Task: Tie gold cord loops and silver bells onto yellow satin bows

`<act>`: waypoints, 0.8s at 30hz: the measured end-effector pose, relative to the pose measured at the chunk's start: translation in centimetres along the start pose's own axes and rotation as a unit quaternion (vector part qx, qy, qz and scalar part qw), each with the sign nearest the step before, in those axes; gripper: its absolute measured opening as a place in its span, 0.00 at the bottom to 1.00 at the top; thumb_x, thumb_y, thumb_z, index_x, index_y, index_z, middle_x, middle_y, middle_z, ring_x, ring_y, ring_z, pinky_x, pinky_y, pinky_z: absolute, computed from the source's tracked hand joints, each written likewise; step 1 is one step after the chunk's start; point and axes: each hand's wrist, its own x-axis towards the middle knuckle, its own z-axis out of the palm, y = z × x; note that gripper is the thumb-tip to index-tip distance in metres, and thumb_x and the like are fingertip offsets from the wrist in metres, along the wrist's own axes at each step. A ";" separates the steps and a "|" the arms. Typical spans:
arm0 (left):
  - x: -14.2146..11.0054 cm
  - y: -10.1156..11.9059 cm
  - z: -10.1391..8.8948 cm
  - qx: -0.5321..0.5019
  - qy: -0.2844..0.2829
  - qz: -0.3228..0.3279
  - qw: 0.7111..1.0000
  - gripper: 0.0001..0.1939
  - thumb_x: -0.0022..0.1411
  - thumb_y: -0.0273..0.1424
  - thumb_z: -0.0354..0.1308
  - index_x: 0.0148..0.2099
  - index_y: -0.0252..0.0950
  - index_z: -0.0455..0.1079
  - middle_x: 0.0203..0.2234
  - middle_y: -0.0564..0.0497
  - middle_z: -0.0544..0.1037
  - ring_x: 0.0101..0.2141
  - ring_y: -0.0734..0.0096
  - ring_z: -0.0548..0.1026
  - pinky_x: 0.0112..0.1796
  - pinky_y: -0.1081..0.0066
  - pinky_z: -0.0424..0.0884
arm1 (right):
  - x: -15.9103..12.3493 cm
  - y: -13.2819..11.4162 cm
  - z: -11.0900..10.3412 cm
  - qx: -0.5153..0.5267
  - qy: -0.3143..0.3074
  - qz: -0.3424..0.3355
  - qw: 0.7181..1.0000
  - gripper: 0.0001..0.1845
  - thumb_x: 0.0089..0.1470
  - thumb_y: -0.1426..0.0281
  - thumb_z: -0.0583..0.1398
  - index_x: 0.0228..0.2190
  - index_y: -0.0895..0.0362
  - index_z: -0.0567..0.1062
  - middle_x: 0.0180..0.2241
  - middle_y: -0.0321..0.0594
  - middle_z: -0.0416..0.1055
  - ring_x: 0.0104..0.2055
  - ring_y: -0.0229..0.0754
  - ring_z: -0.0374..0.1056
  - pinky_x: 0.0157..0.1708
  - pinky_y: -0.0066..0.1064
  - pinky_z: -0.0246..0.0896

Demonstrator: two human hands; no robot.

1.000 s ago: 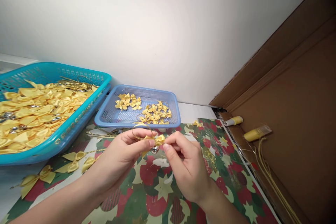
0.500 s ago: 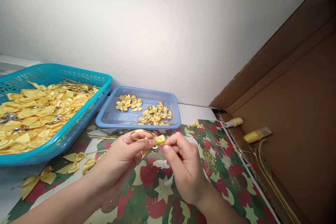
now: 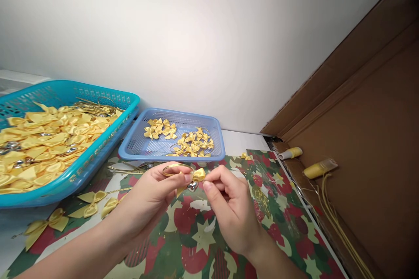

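My left hand (image 3: pixel 150 198) and my right hand (image 3: pixel 231 209) meet above the patterned paper, both pinched on one small yellow bow (image 3: pixel 197 176). A gold cord loop (image 3: pixel 172 167) rises from the bow over my left fingers. A small silver heart charm (image 3: pixel 192 186) hangs under the bow between my fingertips. Behind my hands stands a small blue basket (image 3: pixel 137 146) with several yellow bows in it.
A large turquoise basket (image 3: pixel 94 152) heaped with yellow bows stands at the left. Loose bows (image 3: pixel 93 202) lie on the red and green star paper (image 3: pixel 196 235). A brown cardboard wall (image 3: pixel 369 139) rises at the right, with two yellow tubes (image 3: pixel 319 168) and yellow cords (image 3: pixel 334 213).
The gold loop has dropped lower against my left fingers. My hands have hardly moved.
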 end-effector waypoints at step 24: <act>0.3 0.1 0.0 0.013 0.014 -0.042 0.999 0.09 0.38 0.28 0.72 0.26 0.37 0.76 0.22 0.53 0.77 0.26 0.74 0.72 0.29 0.76 0.66 | 0.7 0.2 -0.6 0.047 -0.045 0.050 0.997 0.10 0.59 0.66 0.54 0.27 0.56 0.66 0.17 0.27 0.51 0.19 0.30 0.46 0.19 0.25 0.41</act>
